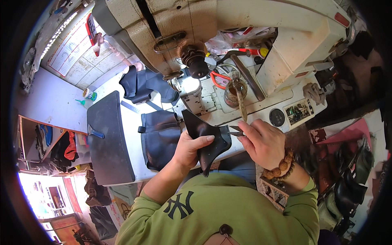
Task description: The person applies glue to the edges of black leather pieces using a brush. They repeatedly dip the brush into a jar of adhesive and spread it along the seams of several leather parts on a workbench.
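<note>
My left hand (190,148) grips a black leather shoe upper piece (212,143) in front of my belly, the thumb lying on its face. My right hand (263,142) is closed round small scissors (235,131). Their pointed metal blades stand at the right edge of the leather; their handles are hidden in my fingers. On the white table, just left of my left hand, lies another black leather piece (160,139) with a strap across it.
A large sewing machine (261,12) stands over the table. Behind my right hand are a glass jar (235,93) with a brush in it and a hammer (249,77). A dark board (108,155) and more leather pieces (149,83) lie to the left. Boots (349,192) stand at right.
</note>
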`<state>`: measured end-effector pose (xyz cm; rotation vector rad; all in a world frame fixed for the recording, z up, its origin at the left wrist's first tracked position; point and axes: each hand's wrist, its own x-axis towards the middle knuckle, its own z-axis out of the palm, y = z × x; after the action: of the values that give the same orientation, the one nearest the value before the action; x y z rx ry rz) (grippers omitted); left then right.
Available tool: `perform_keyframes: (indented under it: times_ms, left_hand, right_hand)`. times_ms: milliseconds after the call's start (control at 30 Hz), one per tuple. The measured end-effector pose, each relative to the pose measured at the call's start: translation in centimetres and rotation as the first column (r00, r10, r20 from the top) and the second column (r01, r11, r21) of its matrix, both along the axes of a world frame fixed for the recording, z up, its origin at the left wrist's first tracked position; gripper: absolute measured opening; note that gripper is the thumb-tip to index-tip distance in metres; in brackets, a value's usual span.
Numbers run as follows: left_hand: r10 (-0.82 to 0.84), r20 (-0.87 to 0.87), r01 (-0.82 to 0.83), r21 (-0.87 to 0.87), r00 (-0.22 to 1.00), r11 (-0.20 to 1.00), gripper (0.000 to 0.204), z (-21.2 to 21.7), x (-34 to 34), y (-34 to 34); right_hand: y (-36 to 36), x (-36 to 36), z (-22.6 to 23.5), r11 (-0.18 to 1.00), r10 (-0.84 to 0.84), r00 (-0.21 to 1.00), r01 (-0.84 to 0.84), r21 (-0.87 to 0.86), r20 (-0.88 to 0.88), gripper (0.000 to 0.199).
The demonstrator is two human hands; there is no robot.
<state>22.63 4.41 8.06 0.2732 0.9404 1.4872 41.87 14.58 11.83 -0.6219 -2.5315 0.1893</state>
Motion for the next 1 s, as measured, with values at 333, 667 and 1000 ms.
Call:
perform_keyframes:
  times_ms: [333, 667, 1000]
  left_hand:
    - [0.015, -0.072, -0.016, -0.009, 0.997, 1.0, 0.021, -1.0, 0.1, 0.1]
    - [0.036, -0.287, -0.015, 0.073, 0.957, 0.997, 0.021, -1.2, 0.5, -0.2]
    - [0.06, -0.506, -0.01, 0.102, 0.861, 0.995, 0.02, -1.6, 0.7, -0.5]
  right_hand:
    - [-0.6, 0.2, -1.2, 0.51, -0.383, 0.637, -0.458, -0.728, -0.669, 0.02]
    - [0.5, -1.4, -1.9, 0.851, 0.123, 0.964, -0.224, -0.475, -0.235, 0.017]
    - [0.0, -3.5, -2.7, 0.956, 0.116, 0.983, -0.149, -0.251, -0.142, 0.025]
